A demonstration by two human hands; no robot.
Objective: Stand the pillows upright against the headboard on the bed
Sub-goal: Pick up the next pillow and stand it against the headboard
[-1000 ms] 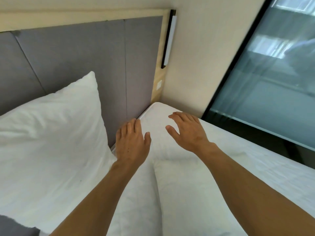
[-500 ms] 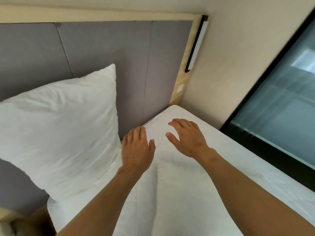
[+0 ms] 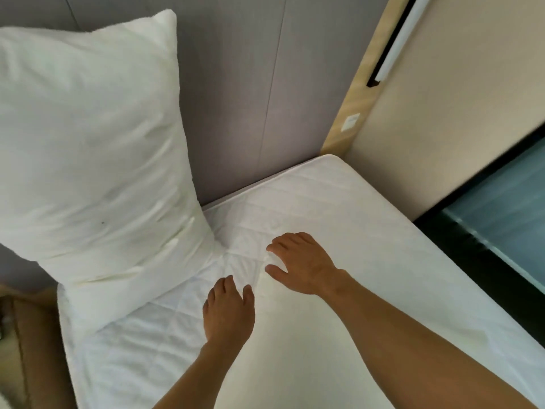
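One white pillow [image 3: 88,160] stands upright against the grey padded headboard [image 3: 250,98] on the left side of the bed. A second white pillow [image 3: 309,349] lies flat on the quilted mattress [image 3: 339,196], running under my forearms. My left hand [image 3: 228,312] lies palm down at that flat pillow's left edge, just right of the standing pillow's foot. My right hand [image 3: 302,264] rests palm down on its far corner, fingers spread and slightly curled. Neither hand has closed around anything.
A beige wall [image 3: 457,98] with a slim black-and-white light bar [image 3: 392,45] bounds the bed on the right. Dark glass [image 3: 507,216] sits low at the right. A wooden surface [image 3: 32,349] lies left of the mattress.
Both hands have drawn back from the headboard toward me, the left more than the right. The view has tilted down and left, showing more of the standing pillow and mattress.
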